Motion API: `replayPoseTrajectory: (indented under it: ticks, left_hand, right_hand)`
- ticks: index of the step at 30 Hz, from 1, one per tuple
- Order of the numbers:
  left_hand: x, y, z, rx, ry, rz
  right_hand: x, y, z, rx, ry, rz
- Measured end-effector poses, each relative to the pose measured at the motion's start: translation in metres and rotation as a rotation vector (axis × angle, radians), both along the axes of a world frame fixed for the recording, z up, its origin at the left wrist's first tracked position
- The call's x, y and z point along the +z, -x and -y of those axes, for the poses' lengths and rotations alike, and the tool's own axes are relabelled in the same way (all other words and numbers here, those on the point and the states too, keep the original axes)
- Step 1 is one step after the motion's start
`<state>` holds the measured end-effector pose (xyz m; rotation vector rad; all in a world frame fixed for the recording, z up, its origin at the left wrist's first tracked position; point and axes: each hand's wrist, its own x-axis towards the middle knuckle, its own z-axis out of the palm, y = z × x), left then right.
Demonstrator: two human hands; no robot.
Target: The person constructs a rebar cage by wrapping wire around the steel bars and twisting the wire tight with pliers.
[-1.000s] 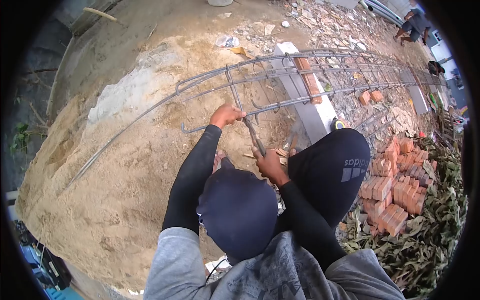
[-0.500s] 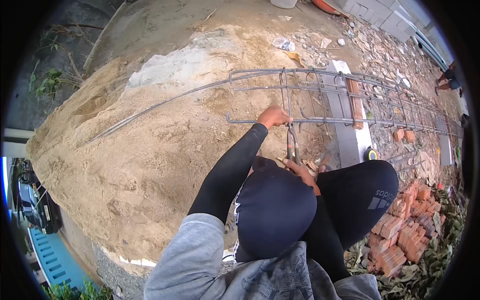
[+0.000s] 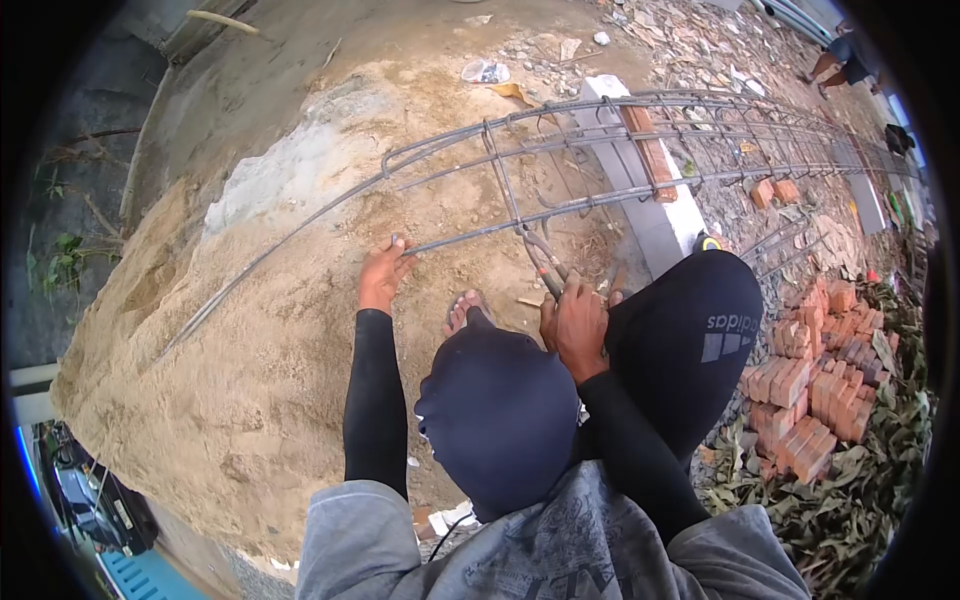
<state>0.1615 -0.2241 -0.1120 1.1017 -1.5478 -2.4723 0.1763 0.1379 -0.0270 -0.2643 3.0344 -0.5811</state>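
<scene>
A long cage of steel rebar (image 3: 600, 203) with square stirrups stretches from in front of me toward the far right. My left hand (image 3: 382, 272) is closed around the near end of its lowest bar, fingertips at the hooked tip. My right hand (image 3: 580, 325) grips the handles of tying pincers (image 3: 546, 268). The pincers' jaws are at the crossing of a stirrup (image 3: 503, 180) and that lower bar. Any tie wire in the jaws is too small to make out. My bare foot (image 3: 465, 310) rests on the sand below.
The cage rests over a pale concrete block (image 3: 680, 225) with a wooden piece (image 3: 650, 150) on top. A tape measure (image 3: 708, 244) lies by my right knee. Red bricks (image 3: 815, 385) are stacked at right, sand (image 3: 250, 400) is heaped at left. Another person (image 3: 845, 62) stands far right.
My left hand has left the stirrup crossing and moved left to the bar's end. The near end of the cage now slants, and my view has shifted. The right hand keeps the pincers.
</scene>
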Motion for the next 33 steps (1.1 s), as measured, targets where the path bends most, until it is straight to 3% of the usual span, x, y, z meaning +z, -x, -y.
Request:
replayPoseTrajectory:
  ticks: [3,6,7,10,11,14,15,18,21,24,25,28,29,33]
  left_hand:
    - [-0.005,-0.001,0.001,0.019,0.0,-0.021]
    - [-0.008,-0.002,-0.002,0.029,0.026,-0.052]
    - [-0.008,0.001,-0.001,0.04,0.017,-0.053]
    - [-0.01,-0.004,-0.001,0.048,-0.01,-0.037]
    - [-0.008,-0.004,-0.001,0.051,-0.01,-0.038]
    - [-0.006,-0.002,-0.003,0.062,-0.016,-0.036]
    - [-0.005,-0.003,-0.004,0.069,-0.017,-0.034]
    - [0.0,-0.004,-0.004,0.054,-0.015,-0.047]
    - [-0.006,-0.003,0.0,0.04,-0.013,-0.045]
    - [0.001,-0.006,-0.005,0.052,-0.027,-0.044]
    - [-0.002,-0.011,-0.004,0.049,-0.026,-0.035]
    - [-0.01,-0.004,0.0,0.05,-0.03,-0.048]
    - [-0.007,-0.005,-0.001,0.057,-0.03,-0.049]
    - [-0.008,-0.005,-0.001,0.09,-0.056,-0.037]
  right_hand:
    - [-0.013,0.008,0.0,-0.012,-0.021,0.119]
    - [-0.033,0.024,-0.009,-0.273,1.075,1.192]
    - [-0.029,0.024,-0.008,-0.34,1.278,1.345]
    - [-0.008,0.021,-0.009,-0.28,1.022,1.17]
    - [0.014,0.026,-0.003,-0.36,0.832,1.097]
    - [0.0,0.03,-0.014,0.032,0.316,0.333]
    - [-0.006,0.03,-0.014,0.088,0.178,0.241]
    - [-0.007,0.029,-0.004,-0.003,0.464,0.597]
    - [-0.004,0.024,-0.007,-0.25,1.284,1.214]
    - [-0.02,0.02,-0.008,-0.328,1.526,1.38]
    - [-0.021,0.018,-0.009,-0.228,1.306,1.271]
    - [-0.014,0.009,-0.01,-0.078,0.187,0.173]
    - [0.012,0.007,-0.011,-0.078,0.141,0.149]
    - [-0.003,0.013,-0.016,-0.086,0.107,0.334]
